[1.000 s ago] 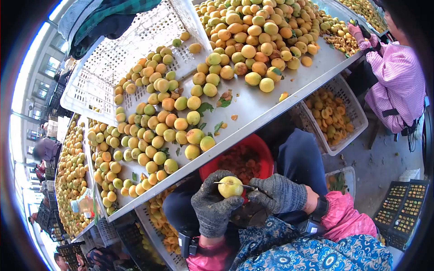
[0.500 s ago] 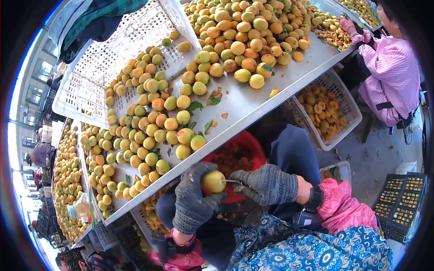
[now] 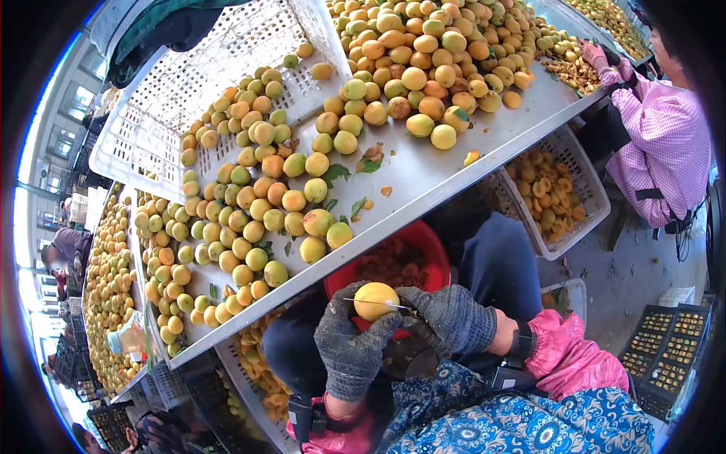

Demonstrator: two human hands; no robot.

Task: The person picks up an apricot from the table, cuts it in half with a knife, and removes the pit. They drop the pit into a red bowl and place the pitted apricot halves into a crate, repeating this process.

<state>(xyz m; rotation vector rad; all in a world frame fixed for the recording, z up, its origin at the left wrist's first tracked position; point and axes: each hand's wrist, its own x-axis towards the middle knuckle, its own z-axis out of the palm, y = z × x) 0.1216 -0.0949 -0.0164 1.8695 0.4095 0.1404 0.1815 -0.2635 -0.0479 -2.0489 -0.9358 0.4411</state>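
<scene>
The left hand (image 3: 352,344), in a grey knit glove, has its grip curled up around a yellow-orange apricot (image 3: 376,300). The fingers cup it from below and the thumb presses in at the side. The fruit sits low and centre, just off the near edge of the counter (image 3: 423,178) and right over the red basin (image 3: 435,246) in the person's lap.

The right hand (image 3: 450,318), gloved the same way, is closed tight on a knife (image 3: 401,306). Its thin blade lies flat across the apricot's middle, with the tip poking out on the far side. The two hands are touching, knuckle to fingertip, around the fruit.

Inside the basin there is a layer of brownish pits or scraps, too small to tell which.

Up on the counter, loose apricots (image 3: 265,219) spread in a wide drift with a few green leaves among them. More spill out of a white crate (image 3: 174,106) tipped on its side.

Under the counter's right end, a white basket (image 3: 582,163) holds halved fruit. Beyond it a co-worker's pink checked sleeve (image 3: 665,144) reaches toward the far pile.
</scene>
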